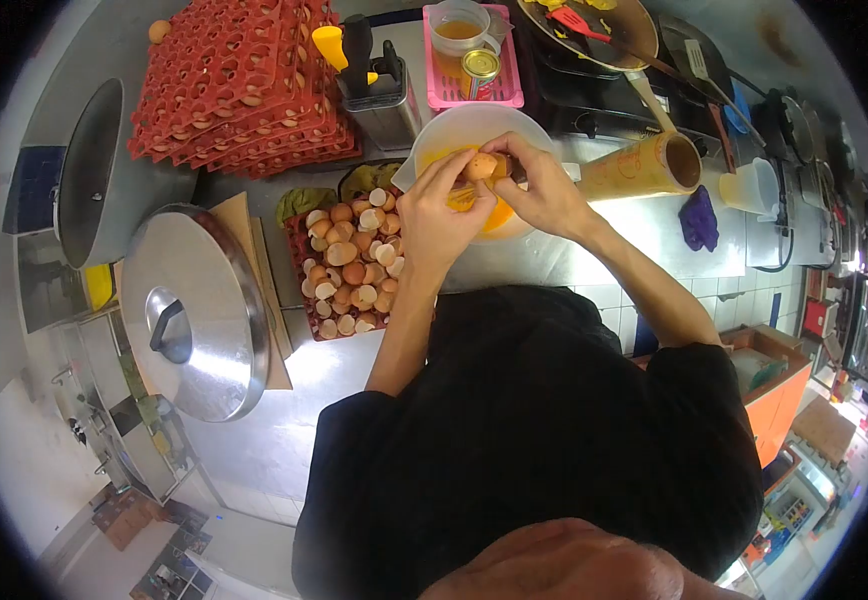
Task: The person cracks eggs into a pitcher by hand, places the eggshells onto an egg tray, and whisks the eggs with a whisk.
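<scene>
Above a wide white translucent bowl (494,122), both my hands close their fingers round a brown egg (480,167). My left hand (441,208) grips it from the left, and my right hand (544,190) pinches it from the right. Whether the shell is parted between the fingertips I cannot make out. Orange-yellow liquid egg (499,217) lies in the bowl beneath. Close to my left forearm, a red tray (316,322) is heaped with broken eggshells (354,272).
Tall stacked red egg trays (224,85) stand back left, near a metal knife holder (384,110). A large steel lid (204,350) lies left. Behind the bowl sits a pink basket (434,90). Right are a roll (634,168), purple cloth (698,220) and frying pan (639,25).
</scene>
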A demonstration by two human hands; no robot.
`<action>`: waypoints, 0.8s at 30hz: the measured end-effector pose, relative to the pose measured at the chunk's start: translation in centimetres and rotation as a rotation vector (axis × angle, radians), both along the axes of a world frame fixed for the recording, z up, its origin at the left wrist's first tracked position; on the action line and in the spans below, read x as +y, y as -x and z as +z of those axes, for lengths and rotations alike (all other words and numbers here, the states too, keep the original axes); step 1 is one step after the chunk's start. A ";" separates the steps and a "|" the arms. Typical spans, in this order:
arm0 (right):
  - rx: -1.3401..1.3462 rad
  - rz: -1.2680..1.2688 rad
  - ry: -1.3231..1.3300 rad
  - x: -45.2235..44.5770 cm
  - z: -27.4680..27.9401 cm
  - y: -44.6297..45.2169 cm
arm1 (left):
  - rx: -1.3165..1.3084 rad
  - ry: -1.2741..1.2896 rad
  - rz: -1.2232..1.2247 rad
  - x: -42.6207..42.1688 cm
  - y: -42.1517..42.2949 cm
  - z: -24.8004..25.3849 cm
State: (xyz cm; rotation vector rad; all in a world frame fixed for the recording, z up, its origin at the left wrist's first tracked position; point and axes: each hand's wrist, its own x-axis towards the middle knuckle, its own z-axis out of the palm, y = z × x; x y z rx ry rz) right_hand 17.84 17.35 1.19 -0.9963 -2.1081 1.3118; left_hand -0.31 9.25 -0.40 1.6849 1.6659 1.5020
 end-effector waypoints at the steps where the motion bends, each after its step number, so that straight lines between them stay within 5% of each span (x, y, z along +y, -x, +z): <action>1: -0.013 0.014 -0.026 0.1 0.1 -0.2 | -0.023 -0.003 -0.004 0.1 0.3 -0.2; 7: -0.230 0.085 -0.786 0.2 2.2 -0.8 | 0.115 0.022 -0.043 0.1 1.8 1.2; 10: -0.344 0.041 -0.854 0.3 2.3 -1.3 | 0.366 0.038 0.004 -0.3 2.2 2.6; 13: -0.335 -0.019 -0.797 0.1 2.9 -1.5 | 0.374 0.004 -0.002 -0.4 2.7 2.1; 16: -0.103 -0.059 -0.320 -0.7 3.7 -1.5 | 0.093 -0.013 -0.009 -0.3 2.4 1.4; 19: -0.031 -0.003 -0.274 -1.0 3.1 -1.1 | -0.240 0.135 -0.048 -1.3 1.7 1.9; 24: 0.076 0.081 -0.038 -3.5 3.6 2.4 | -0.386 0.095 -0.008 -4.8 2.0 1.5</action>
